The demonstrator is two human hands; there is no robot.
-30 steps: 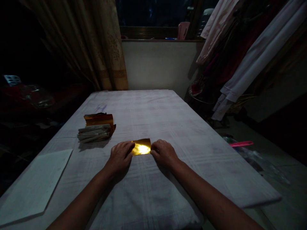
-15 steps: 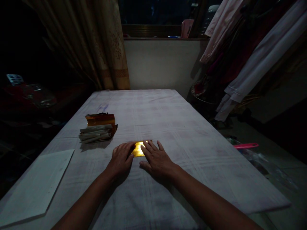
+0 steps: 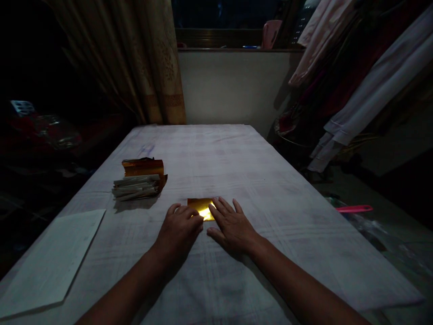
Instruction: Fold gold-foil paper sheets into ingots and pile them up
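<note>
A small shiny gold foil paper lies on the pale checked cloth that covers the table, in the middle of the head view. My left hand pinches its near edge, with thumb and forefinger pressed together and the other fingers curled. Flat over the paper's right end rests my right hand, its fingers stretched out and the thumb apart. Those fingers hide the right end of the paper. To the left of my hands sits a stack of folded papers with a curved gold sheet behind it.
A white sheet lies at the table's left edge. Beyond the checked tablecloth hang a curtain and clothes on the right. A pink cup stands on the sill. A pink handle shows past the right edge.
My left hand has moved from the paper's left end to its near edge and closed into a pinch, uncovering the left end. The right hand stays flat; the view has shifted slightly.
</note>
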